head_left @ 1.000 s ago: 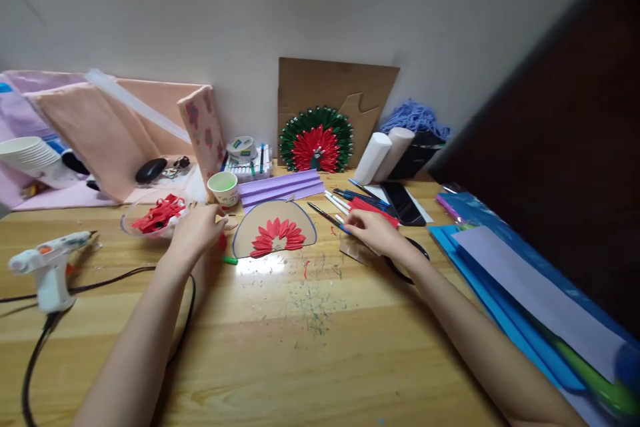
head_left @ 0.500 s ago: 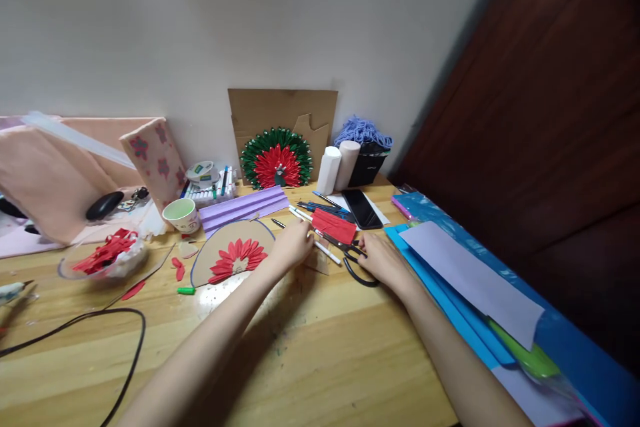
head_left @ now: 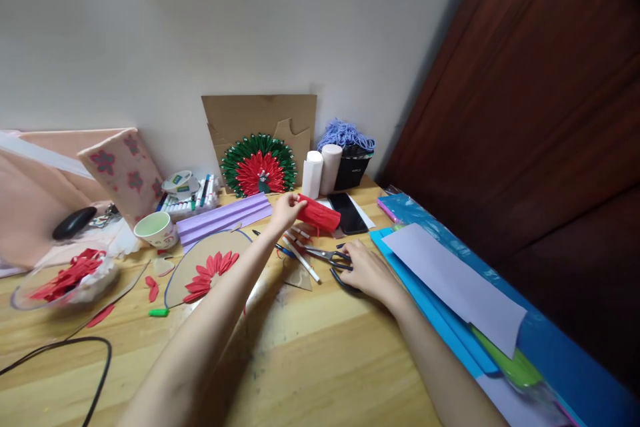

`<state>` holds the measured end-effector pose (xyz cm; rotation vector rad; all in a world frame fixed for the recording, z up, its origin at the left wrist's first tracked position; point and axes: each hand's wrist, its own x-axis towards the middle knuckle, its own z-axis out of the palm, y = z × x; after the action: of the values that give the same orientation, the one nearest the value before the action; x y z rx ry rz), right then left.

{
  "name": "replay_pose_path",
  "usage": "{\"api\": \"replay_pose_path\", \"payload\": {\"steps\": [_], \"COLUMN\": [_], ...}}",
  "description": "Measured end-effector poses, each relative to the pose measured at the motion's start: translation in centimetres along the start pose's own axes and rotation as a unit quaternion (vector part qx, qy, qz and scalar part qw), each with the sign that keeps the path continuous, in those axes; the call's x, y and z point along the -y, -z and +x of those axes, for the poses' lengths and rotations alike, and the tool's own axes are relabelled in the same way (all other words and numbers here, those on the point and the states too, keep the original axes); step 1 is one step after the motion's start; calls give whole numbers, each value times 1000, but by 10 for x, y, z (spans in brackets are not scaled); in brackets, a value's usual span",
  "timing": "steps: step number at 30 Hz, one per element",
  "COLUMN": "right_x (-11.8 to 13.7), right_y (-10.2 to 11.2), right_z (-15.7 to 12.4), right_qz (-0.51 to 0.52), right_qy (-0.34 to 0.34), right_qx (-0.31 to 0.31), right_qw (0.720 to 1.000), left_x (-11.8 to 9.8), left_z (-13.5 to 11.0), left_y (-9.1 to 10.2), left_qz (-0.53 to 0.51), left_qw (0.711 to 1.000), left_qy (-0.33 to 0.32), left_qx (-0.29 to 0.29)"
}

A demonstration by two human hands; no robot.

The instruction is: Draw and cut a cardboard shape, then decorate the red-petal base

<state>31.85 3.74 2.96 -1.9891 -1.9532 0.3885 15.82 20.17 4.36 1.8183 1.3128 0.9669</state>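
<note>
Over the wooden table point(head_left: 320, 360), the left hand point(head_left: 286, 211) pinches the folded red paper point(head_left: 318, 215) aloft above the pens, while the right hand point(head_left: 364, 269) closes on the scissors point(head_left: 334, 259) (best lifted by the handles, blades kept away from the fingers).

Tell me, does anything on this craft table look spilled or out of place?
Yes. A few loose red petals lie scattered on the table beside the half-round card, outside the bowl holding the rest, and a green cap lies alone near them.
</note>
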Motion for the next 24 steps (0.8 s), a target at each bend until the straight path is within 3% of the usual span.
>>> {"api": "replay_pose_path", "payload": {"steps": [5,8,10,12,14,16,18,20,24], "right_x": [-11,-9,1,19,43,65,80,87,85], "right_y": [10,9,5,-1,-8,-14,-19,-23,-32], "right_z": [7,11,12,12,10,9,8,8,8], "right_qz": [52,225,403,563,658,694,704,699,632], "right_qy": [-23,-42,-53,-55,-65,-74,-90,-101,-81], "right_qx": [-137,-147,-99,-46,-9,31,48,32,-86], "right_qw": [989,962,908,823,750,716,703,708,766], "left_x": [-12,-16,-19,-24,-31,-36,-37,-33,-19], "left_z": [-20,-44,-60,-76,-90,-102,-109,-112,-110], "left_y": [43,71,87,101,113,123,132,139,137], "left_qz": [-104,-141,-185,-213,-195,-133,-61,-12,-65], "left_qw": [989,981,974,971,976,983,986,985,986], "left_qy": [-69,-83,-87,-99,-93,-77,-60,-52,0], "left_qx": [-74,-106,-94,-39,34,98,143,165,157]}}
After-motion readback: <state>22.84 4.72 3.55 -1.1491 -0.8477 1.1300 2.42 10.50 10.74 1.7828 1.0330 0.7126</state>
